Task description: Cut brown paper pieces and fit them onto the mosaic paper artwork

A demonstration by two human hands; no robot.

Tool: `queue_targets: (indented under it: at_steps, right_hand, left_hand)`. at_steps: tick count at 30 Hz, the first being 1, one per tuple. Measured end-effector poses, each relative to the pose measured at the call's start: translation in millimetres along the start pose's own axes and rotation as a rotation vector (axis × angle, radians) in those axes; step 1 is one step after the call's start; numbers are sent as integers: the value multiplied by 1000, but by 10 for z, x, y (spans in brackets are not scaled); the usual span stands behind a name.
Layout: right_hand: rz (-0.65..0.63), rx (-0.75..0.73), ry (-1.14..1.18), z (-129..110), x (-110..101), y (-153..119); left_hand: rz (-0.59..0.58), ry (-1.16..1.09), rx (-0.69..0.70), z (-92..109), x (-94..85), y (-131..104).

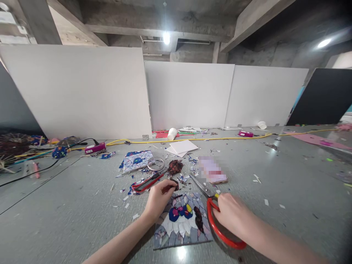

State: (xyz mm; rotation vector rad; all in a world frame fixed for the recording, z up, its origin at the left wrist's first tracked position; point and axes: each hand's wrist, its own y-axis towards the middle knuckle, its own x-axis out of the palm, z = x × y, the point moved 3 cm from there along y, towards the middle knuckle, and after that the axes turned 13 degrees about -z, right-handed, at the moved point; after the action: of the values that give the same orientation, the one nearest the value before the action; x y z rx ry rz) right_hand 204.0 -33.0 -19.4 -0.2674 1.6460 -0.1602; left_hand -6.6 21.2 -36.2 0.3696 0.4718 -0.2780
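Note:
My left hand (pixel 161 194) is closed in a pinch on a dark reddish-brown piece (pixel 167 188), just above the top edge of a mosaic panel (pixel 176 238). Grey and white pieces cover the panel, with blue, pink and yellow shapes in its middle and a dark brown strip at its right. On the panel's right side, my right hand (pixel 232 211) grips a pair of scissors (pixel 202 186) with large red handles, its blades pointing up and left. Beyond my left hand lie a dark red patterned clump (pixel 175 167) and a red utility knife (pixel 147 183).
Small scraps litter the grey floor. A phone (pixel 220 179), a roll of tape (pixel 156 164), a blue-and-white mosaic panel (pixel 134 163) and white cards (pixel 183 146) lie farther off. A yellow cable (pixel 192 139) runs before white boards (pixel 189 95), near a paper cup (pixel 172 134).

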Motion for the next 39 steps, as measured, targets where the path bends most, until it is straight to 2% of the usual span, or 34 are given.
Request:
queue_targets:
  at_steps: [4,8,10,13,17,22,24,26,27,28,29,32,33,35,39]
  right_hand:
    - [-12,13,-70,79,-186,58]
    - [146,141,-17,263,-439,428]
    - [147,209,17,332,-443,675]
    - [72,249,83,363,-334,957]
    - [71,301,104,403,-247,1102]
    - [78,342,114,588,-290,1193]
    - [113,356,97,629,-346,1151]
    - [207,343,45,592,-423,1003]
    - [268,301,7,537,-459,889]
    - [270,245,-6,466,-469,762]
    - [211,183,-3,387,-449,631]
    - [-82,18,20,148,-267,254]
    - [-85,27,-12,97,-213,156]
    - [-8,38,-45,31,-123,37]
    - [-21,27,-8,26,51,40]
  left_hand:
    - [43,20,27,-8,10,-23]
    - [73,23,68,-3,3,-36]
    - [62,40,77,2,4,-36]
    - [53,63,78,0,7,-35]
    - [50,55,65,-20,14,-32]
    - [41,52,52,-26,24,-24]
    - [45,46,57,-18,22,-24]
    - [55,33,58,-13,15,-24]
    - [56,24,56,-13,11,-23]
    - [57,12,55,-15,8,-21]
    - [58,-2,54,-17,4,-19]
    - [68,-40,56,-22,-7,-10]
    - [73,-49,58,-21,-10,-7]
    - [80,-60,62,-13,-12,-3]
    - [89,-102,70,34,-14,3]
